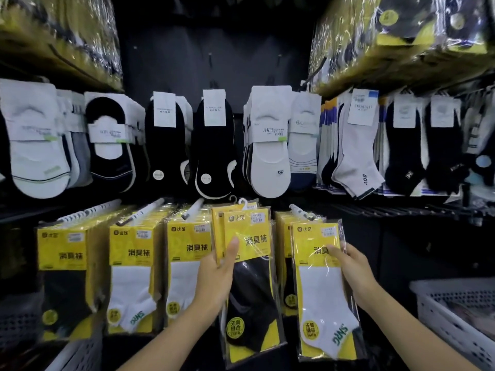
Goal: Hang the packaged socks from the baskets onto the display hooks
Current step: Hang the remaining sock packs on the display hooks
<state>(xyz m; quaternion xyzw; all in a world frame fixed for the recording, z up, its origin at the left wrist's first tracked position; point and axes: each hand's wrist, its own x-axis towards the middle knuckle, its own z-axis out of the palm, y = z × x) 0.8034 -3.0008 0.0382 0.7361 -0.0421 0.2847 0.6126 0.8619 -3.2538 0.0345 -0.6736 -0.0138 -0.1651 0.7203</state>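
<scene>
Where the black display wall [214,62] fills the view, an upper row of loose hanging socks [267,145] runs across it, white, black and grey. Below, a lower row of yellow packs [134,263] hangs in stacks on white display hooks [142,211]. A white slatted basket [439,306] sits low at my right, and the rim of a second basket [80,352] shows low at my left.

Both my forearms reach up from the bottom edge, angled inward toward the lower row.

My left hand [217,277] is raised with the thumb pressed flat on the yellow front of a black-sock pack [251,290] and the fingers curled behind it. This pack is held upright in the gap between two hung stacks, and another pack edge shows just behind it. Its small white hanger [243,203] stands at the top; whether it is on a hook I cannot tell.

My right hand [353,274] pinches the right edge of a white-sock pack [321,290], thumb on the front, fingers behind. That pack fronts the rightmost stack, below its hook [300,211]. I cannot tell whether it hangs there.
</scene>
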